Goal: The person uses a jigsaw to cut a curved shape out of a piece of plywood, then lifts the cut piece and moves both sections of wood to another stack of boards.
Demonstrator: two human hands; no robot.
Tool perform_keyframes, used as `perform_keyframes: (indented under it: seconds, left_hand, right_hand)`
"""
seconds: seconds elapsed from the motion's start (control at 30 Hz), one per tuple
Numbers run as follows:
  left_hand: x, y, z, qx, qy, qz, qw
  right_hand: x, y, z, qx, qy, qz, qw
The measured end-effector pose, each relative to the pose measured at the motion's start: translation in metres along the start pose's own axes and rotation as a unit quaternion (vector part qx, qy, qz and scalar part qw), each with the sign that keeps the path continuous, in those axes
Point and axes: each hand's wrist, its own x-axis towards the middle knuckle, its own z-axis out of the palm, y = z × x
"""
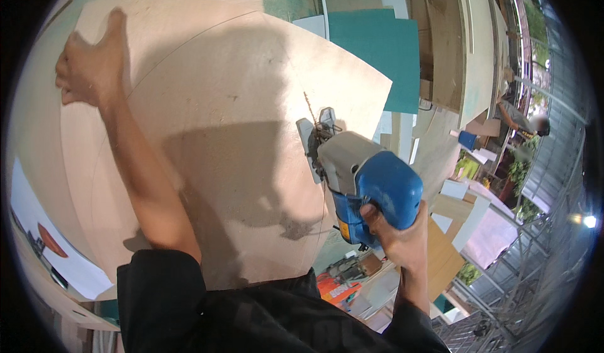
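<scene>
left hand (94, 67) at board (217, 170) edge, distant right hand (401, 235) gripping jigsaw (384, 180)

A blue-and-grey jigsaw (368, 178) rests its metal base on a pale, flat-lying wooden sheet (214, 158), near the right side; a thin curved line (187, 37) marks the wood.

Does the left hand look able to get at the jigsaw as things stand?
Probably yes: only the partly shadowed board seems to lie between the left hand, at the board's left edge, and the jigsaw. The right hand holds it, though.
</scene>
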Motion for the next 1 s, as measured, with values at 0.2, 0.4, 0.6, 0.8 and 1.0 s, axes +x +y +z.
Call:
perform_keyframes:
  seconds: [0.2, 0.4, 0.6, 0.8, 1.0]
  left_hand:
    - [0.002, 0.019, -0.015, 0.031, -0.034, -0.052, 0.998]
    - [0.003, 0.029, -0.021, 0.001, -0.031, -0.073, 0.997]
    - [0.008, 0.028, -0.02, 0.01, -0.06, -0.084, 0.995]
    - [0.008, 0.016, -0.006, 0.019, -0.014, -0.054, 0.998]
    - [0.01, 0.01, -0.012, 0.024, -0.01, -0.043, 0.999]
  right_hand:
    - [-0.01, 0.026, -0.006, 0.057, -0.031, 0.008, 0.998]
    - [-0.01, 0.031, -0.016, 0.044, -0.05, -0.004, 0.998]
    - [0.002, 0.043, -0.025, 0.034, -0.103, -0.044, 0.993]
    - [0.0, 0.03, -0.012, 0.036, -0.025, -0.032, 0.999]
    - [0.007, 0.004, 0.0, 0.021, 0.015, -0.058, 0.998]
